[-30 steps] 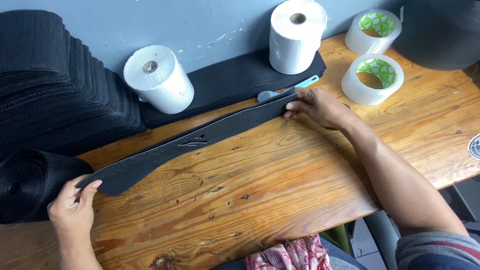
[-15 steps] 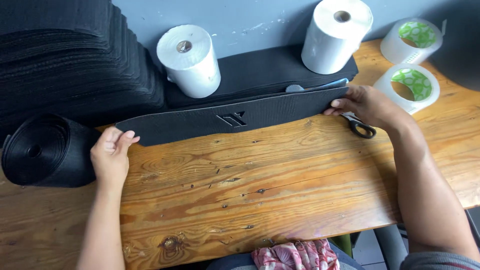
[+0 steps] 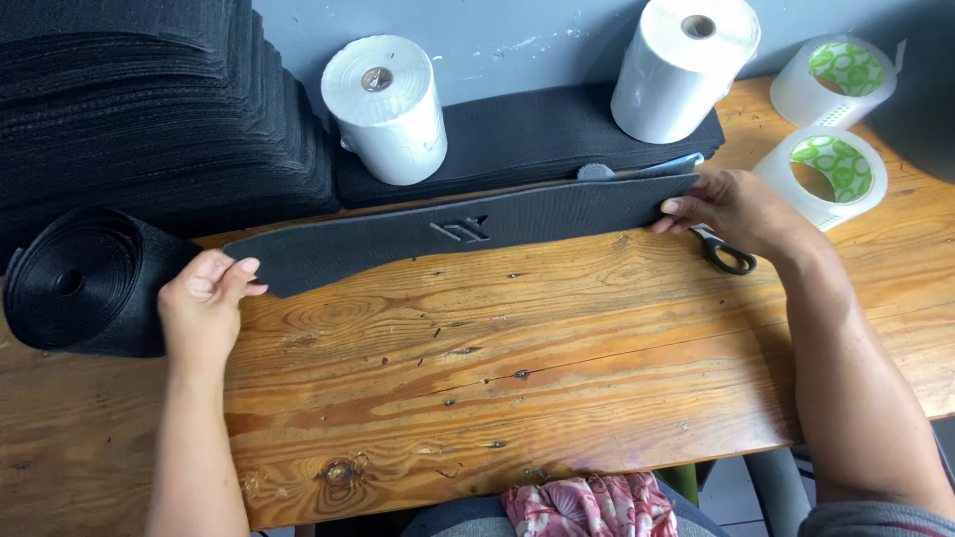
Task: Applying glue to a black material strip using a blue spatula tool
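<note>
The left hand [image 3: 204, 303] is pinching the near-left end of a long black foam strip [image 3: 468, 231], fingers [image 3: 239, 268] clenched on its edge, while the right hand [image 3: 731, 207] is gripping the strip's right end between thumb and fingers. The strip is lying stretched across the wooden desk [image 3: 517, 368], just in front of a flat pile of black pads [image 3: 517, 134] against the wall. Two white rolls [image 3: 386, 107] are standing on that pile. A coiled black webbing roll [image 3: 85, 280] is sitting just beside the left hand, scissors [image 3: 724, 254] are lying partly under the right hand, and two clear tape rolls [image 3: 834, 169] are resting near the right edge
</note>
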